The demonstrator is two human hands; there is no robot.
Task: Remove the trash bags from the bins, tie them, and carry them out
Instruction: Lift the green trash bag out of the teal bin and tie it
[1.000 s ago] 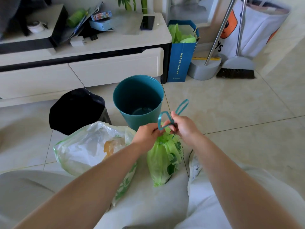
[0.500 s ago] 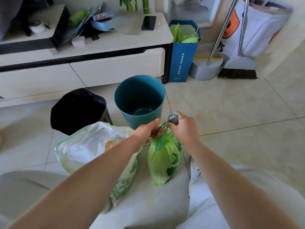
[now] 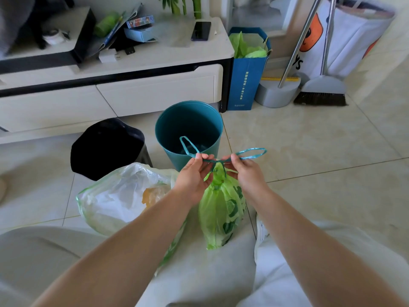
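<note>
A small green trash bag hangs between my knees, its neck gathered by a teal drawstring. My left hand pinches the left loop of the drawstring. My right hand pinches the right loop, and the two loops spread outward like a bow above the knot. A larger clear bag with green print, full of white paper, rests on the floor to the left, its top loose. Behind them stand an unlined teal bin and a black bin.
A white low cabinet with clutter and a phone runs along the back. A blue paper bag holding green plastic, a dustpan and a broom stand at the right. Tiled floor spreads to the right.
My hands were close together working the drawstring; now they have drawn apart, pulling the two teal loops out sideways and cinching the knot on the green bag's neck.
</note>
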